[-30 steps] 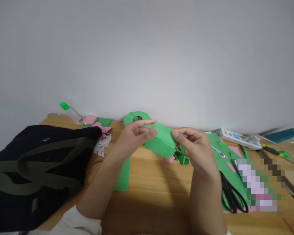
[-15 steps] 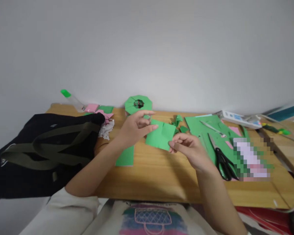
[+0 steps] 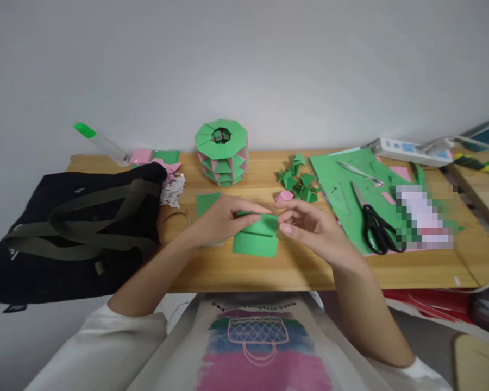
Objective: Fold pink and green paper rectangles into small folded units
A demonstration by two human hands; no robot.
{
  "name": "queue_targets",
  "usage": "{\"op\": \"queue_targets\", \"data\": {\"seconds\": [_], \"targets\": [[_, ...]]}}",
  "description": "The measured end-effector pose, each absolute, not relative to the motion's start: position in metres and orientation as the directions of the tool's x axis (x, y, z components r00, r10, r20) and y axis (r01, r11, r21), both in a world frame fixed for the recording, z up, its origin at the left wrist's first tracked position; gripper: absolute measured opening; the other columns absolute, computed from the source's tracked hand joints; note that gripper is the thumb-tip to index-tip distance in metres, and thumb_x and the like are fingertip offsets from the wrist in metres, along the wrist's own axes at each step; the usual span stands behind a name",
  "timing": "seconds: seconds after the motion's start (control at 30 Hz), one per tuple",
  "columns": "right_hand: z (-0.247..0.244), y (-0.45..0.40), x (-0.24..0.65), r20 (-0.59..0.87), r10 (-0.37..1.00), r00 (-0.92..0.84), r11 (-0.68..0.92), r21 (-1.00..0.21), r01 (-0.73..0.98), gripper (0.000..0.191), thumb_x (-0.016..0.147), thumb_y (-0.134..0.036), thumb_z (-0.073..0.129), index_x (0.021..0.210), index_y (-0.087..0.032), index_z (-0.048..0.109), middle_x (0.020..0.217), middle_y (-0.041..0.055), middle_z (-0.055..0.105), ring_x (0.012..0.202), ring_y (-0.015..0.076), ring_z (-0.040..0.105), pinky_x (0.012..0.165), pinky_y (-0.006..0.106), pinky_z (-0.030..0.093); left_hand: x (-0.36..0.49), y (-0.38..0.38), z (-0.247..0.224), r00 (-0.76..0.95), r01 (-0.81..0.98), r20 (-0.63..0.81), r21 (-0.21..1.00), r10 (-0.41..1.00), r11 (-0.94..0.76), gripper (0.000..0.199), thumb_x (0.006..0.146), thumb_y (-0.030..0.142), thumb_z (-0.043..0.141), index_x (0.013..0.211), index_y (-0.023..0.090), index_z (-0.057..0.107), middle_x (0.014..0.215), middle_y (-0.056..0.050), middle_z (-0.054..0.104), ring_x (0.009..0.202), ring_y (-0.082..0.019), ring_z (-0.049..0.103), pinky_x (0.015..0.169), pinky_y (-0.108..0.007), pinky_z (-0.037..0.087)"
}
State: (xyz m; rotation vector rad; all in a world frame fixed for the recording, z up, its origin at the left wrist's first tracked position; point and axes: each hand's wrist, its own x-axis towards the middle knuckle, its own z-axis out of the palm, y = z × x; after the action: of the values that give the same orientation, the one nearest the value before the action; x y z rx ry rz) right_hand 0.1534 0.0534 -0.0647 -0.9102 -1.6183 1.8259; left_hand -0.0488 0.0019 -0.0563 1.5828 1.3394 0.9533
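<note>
A green sheet of paper (image 3: 255,244) is held over the table in front of me, with a crease or folded edge running across it. My left hand (image 3: 224,220) pinches its upper left part between thumb and fingers. At its right edge is my right hand (image 3: 309,228), fingers curled and thumb apart from them; whether the fingertips touch the paper is hard to tell. Partly under my left hand lies another green sheet (image 3: 207,203). Beyond the hands are several small folded green paper pieces (image 3: 297,182) and a pink one (image 3: 284,196).
A green and pink paper lantern-like ring (image 3: 222,155) stands by the wall. Black scissors (image 3: 372,222) and a craft knife (image 3: 358,172) lie on a large green sheet (image 3: 330,163) at right. A black bag (image 3: 89,228) covers the left side; a power strip (image 3: 411,152) sits back right.
The green paper has come down, and its flat face now shows a fold across it. My right hand has shifted from the lower right corner up to the right edge. The view has tilted downward.
</note>
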Motion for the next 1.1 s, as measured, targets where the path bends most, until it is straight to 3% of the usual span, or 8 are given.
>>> {"op": "queue_targets", "data": {"seconds": [0.17, 0.3, 0.43, 0.63, 0.8, 0.93, 1.03, 1.1], "targets": [[-0.073, 0.061, 0.149, -0.299, 0.699, -0.65, -0.253, -0.953, 0.166, 0.028, 0.064, -0.038, 0.079, 0.072, -0.015, 0.063, 0.05, -0.004, 0.06, 0.045, 0.0072, 0.052, 0.047, 0.02, 0.042, -0.049, 0.027, -0.061, 0.155, 0.307, 0.002, 0.95, 0.988, -0.051, 0.026, 0.074, 0.027, 0.069, 0.098, 0.019, 0.073, 0.074, -0.003, 0.072, 0.067, -0.015, 0.066, 0.062, -0.024, 0.05], [-0.085, 0.056, 0.152, -0.378, 0.769, -0.516, -0.411, -0.91, 0.054, 0.034, 0.059, -0.04, 0.082, 0.073, -0.016, 0.061, 0.052, -0.0005, 0.067, 0.047, 0.0101, 0.062, 0.046, 0.019, 0.047, -0.05, 0.022, -0.081, -0.179, 0.207, 0.033, 0.978, 0.983, 0.004, 0.036, 0.08, 0.037, 0.063, 0.11, 0.017, 0.062, 0.095, -0.007, 0.068, 0.079, -0.015, 0.066, 0.069, -0.026, 0.052], [-0.095, 0.047, 0.153, -0.415, 0.804, -0.425, -0.494, -0.864, -0.092, 0.033, 0.06, -0.036, 0.082, 0.075, -0.018, 0.059, 0.058, 0.0004, 0.071, 0.054, 0.013, 0.068, 0.054, 0.021, 0.054, -0.041, -0.003, -0.091, -0.136, 0.21, 0.027, 0.978, 0.99, 0.002, 0.076, 0.066, 0.034, 0.079, 0.132, 0.026, 0.042, 0.115, -0.009, 0.062, 0.077, -0.016, 0.067, 0.064, -0.027, 0.053], [-0.1, 0.039, 0.147, -0.433, 0.771, -0.466, -0.558, -0.812, -0.169, 0.031, 0.064, -0.032, 0.08, 0.084, -0.02, 0.06, 0.064, -0.0002, 0.073, 0.058, 0.0148, 0.07, 0.056, 0.023, 0.056, -0.019, -0.016, -0.096, -0.096, 0.45, 0.279, 0.869, 0.956, -0.208, 0.031, 0.074, 0.023, 0.074, 0.103, 0.022, 0.066, 0.094, -0.005, 0.072, 0.078, -0.016, 0.065, 0.072, -0.028, 0.053], [-0.102, 0.035, 0.149, -0.402, 0.755, -0.519, -0.538, -0.831, -0.139, 0.03, 0.067, -0.035, 0.077, 0.086, -0.019, 0.06, 0.068, 0.0012, 0.073, 0.06, 0.0151, 0.07, 0.06, 0.026, 0.055, -0.022, -0.013, -0.103, -0.107, 0.506, 0.431, 0.799, 0.896, -0.325, 0.022, 0.074, 0.015, 0.074, 0.095, 0.02, 0.069, 0.088, -0.005, 0.074, 0.077, -0.015, 0.068, 0.07, -0.025, 0.055], [-0.107, 0.033, 0.155, -0.253, 0.854, -0.455, -0.334, -0.937, -0.106, 0.023, 0.076, -0.033, 0.071, 0.091, -0.023, 0.057, 0.075, -0.0003, 0.068, 0.069, 0.0147, 0.066, 0.065, 0.028, 0.054, -0.026, -0.015, -0.101, -0.095, 0.503, 0.467, 0.785, 0.879, -0.362, 0.019, 0.074, 0.02, 0.075, 0.092, 0.018, 0.069, 0.087, -0.005, 0.074, 0.077, -0.014, 0.069, 0.071, -0.024, 0.056], [-0.106, 0.035, 0.159, 0.05, 0.96, -0.276, 0.068, -0.996, 0.056, 0.028, 0.079, -0.027, 0.067, 0.104, -0.027, 0.054, 0.097, 0.0029, 0.062, 0.091, 0.0188, 0.062, 0.077, 0.035, 0.052, -0.027, -0.016, -0.099, -0.101, 0.479, 0.473, 0.794, 0.875, -0.374, 0.018, 0.074, 0.023, 0.075, 0.091, 0.018, 0.07, 0.086, -0.005, 0.075, 0.077, -0.013, 0.069, 0.071, -0.022, 0.056], [-0.102, 0.037, 0.161, 0.324, 0.909, -0.263, 0.395, -0.871, 0.29, 0.038, 0.078, -0.023, 0.067, 0.113, -0.029, 0.052, 0.113, 0.0071, 0.056, 0.109, 0.0248, 0.055, 0.088, 0.043, 0.049, -0.027, -0.015, -0.101, -0.1, 0.459, 0.452, 0.812, 0.887, -0.362, 0.015, 0.075, 0.023, 0.074, 0.089, 0.018, 0.071, 0.086, -0.005, 0.075, 0.077, -0.013, 0.07, 0.072, -0.021, 0.056]]}}
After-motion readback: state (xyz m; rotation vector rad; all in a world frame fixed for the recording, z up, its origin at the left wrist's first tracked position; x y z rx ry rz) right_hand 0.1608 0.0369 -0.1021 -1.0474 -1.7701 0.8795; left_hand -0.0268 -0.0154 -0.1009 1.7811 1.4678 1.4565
